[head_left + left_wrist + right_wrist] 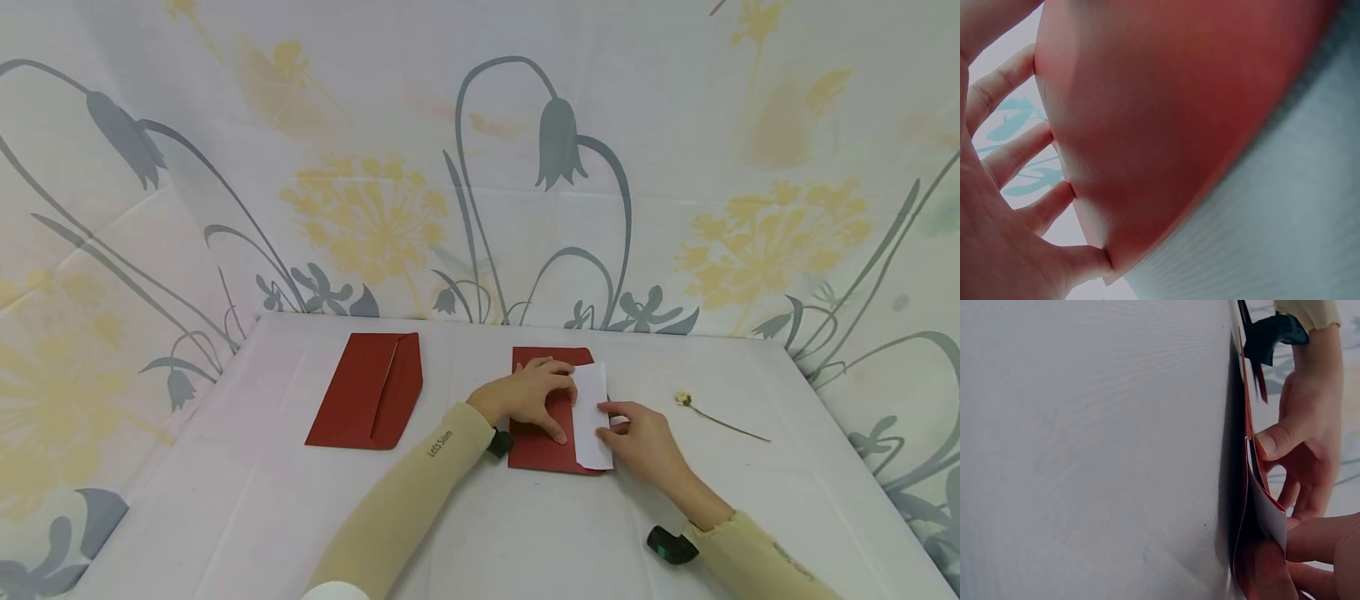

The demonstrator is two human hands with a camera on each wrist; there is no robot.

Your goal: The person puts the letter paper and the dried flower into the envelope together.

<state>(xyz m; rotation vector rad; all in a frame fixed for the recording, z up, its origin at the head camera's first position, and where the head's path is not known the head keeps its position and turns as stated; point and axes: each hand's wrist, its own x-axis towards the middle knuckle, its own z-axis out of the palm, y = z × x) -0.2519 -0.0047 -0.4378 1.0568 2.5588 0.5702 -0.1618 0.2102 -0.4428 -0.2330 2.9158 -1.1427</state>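
One paper (591, 414) likely enters the envelope (546, 455): left hand (531, 395) presses, spread; right hand (645, 435), pinching at three o'clock, should push toward nine.

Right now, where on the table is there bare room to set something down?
Bare tabletop lies left of the left red envelope, between the two sleeves, and on the near side of the dried flower. The middle red envelope is crowded: left hand, right hand and white paper share it.
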